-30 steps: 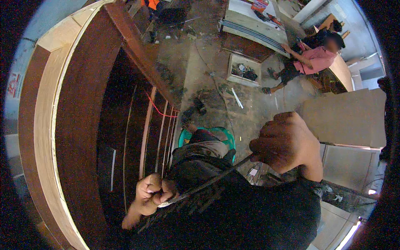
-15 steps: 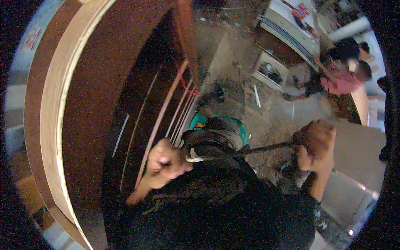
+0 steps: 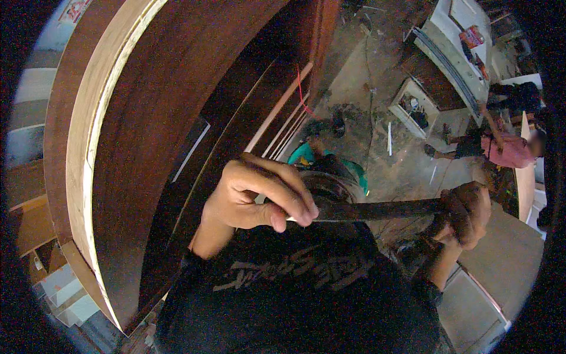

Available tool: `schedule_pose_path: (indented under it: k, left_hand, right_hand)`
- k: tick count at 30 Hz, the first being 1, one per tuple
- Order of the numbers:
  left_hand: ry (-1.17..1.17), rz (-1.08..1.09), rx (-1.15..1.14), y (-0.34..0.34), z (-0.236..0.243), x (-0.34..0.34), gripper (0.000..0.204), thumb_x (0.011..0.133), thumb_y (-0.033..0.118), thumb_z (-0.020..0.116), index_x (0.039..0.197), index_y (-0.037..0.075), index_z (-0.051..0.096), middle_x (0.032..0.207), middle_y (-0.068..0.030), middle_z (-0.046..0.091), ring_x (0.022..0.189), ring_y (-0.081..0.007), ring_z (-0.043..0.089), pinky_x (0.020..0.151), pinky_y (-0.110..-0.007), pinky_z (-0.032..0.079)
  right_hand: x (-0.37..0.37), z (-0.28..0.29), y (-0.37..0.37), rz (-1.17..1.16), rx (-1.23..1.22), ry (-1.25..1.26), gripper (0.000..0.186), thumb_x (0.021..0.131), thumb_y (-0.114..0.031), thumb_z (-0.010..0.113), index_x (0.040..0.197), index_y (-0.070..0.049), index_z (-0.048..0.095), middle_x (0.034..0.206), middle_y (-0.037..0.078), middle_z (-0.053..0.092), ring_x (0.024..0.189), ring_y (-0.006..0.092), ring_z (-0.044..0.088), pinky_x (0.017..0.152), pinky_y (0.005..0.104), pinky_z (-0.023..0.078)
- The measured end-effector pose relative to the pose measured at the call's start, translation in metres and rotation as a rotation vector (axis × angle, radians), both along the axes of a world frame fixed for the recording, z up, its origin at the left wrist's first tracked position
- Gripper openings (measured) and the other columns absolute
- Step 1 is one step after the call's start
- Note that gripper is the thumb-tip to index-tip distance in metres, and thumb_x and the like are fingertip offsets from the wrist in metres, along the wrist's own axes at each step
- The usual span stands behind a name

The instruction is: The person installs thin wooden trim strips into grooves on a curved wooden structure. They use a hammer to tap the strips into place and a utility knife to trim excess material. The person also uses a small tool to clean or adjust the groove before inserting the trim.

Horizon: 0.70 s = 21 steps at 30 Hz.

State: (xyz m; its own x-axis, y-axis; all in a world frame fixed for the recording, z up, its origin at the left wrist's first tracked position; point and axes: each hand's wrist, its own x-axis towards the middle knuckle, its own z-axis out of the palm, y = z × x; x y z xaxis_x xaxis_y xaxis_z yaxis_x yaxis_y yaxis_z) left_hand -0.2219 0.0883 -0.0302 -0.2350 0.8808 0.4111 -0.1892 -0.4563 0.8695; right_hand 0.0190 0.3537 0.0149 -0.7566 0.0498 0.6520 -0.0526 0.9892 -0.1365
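A long, dark, flat bar or strip (image 3: 380, 210) spans the space between my hands, in front of my black shirt. My left hand (image 3: 256, 192) pinches its left end between thumb and fingers, where a small pale bit shows. At the other end my right hand (image 3: 469, 213) is closed in a fist around it. What kind of thing the strip is, I cannot make out. To the left of my left hand stands a large dark brown wooden panel (image 3: 159, 88) with a pale, rough-cut wood edge (image 3: 88, 130).
Thin wooden rails (image 3: 280, 109) and a red cord (image 3: 301, 88) lie beyond my left hand. A green cloth-like thing (image 3: 356, 174) is near my feet. At far right a person in a pink shirt (image 3: 508, 147) is beside a workbench (image 3: 451, 53). A brown board (image 3: 510, 248) lies right.
My left hand has moved right and closed in a pinch on the strip's left end. The strip now shows its broad face. The view has shifted, so the surroundings sit further right.
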Motion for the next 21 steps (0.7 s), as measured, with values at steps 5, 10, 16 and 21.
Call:
schedule_pose_path:
  k: [5,10,16,21]
  left_hand:
    - [-0.160,-0.220,-0.045,0.013,0.009,-0.027,0.023,0.081,0.019,0.076,0.090,-0.002,0.073,0.091,-0.0170,0.071,0.089,-0.0271,0.069,0.075,-0.033,0.054]
    - [-0.155,-0.221,0.196,0.026,0.005,-0.017,0.015,0.080,0.015,0.077,0.085,0.001,0.074,0.085,-0.0113,0.070,0.077,-0.0227,0.066,0.070,-0.031,0.052]
    - [-0.381,0.067,0.218,0.032,0.011,0.025,0.023,0.088,0.034,0.069,0.073,0.019,0.060,0.079,0.0012,0.065,0.081,-0.0203,0.062,0.101,-0.043,0.036]
    - [-0.879,0.118,0.255,0.048,0.010,0.049,0.012,0.088,0.027,0.068,0.090,0.023,0.057,0.087,0.0069,0.058,0.075,-0.0155,0.059,0.098,-0.039,0.040]
  right_hand:
    - [-0.027,0.004,0.019,0.188,0.017,0.101,0.036,0.090,-0.021,0.053,0.073,0.007,0.066,0.060,0.014,0.056,0.051,0.0282,0.052,0.045,0.0348,0.039]
    - [-0.035,-0.002,0.008,0.164,-0.030,0.183,0.041,0.055,-0.008,0.033,0.074,0.008,0.067,0.060,0.013,0.055,0.050,0.0273,0.051,0.046,0.0346,0.039]
    - [-0.008,-0.020,0.006,-0.075,-0.073,0.054,0.027,0.055,-0.008,0.070,0.079,0.003,0.069,0.067,0.011,0.057,0.059,0.0260,0.054,0.052,0.0347,0.044]
    - [0.007,-0.050,-0.011,-0.218,-0.076,-0.155,0.019,0.064,0.003,0.071,0.083,0.000,0.068,0.076,0.010,0.060,0.068,0.0249,0.058,0.059,0.0335,0.047]
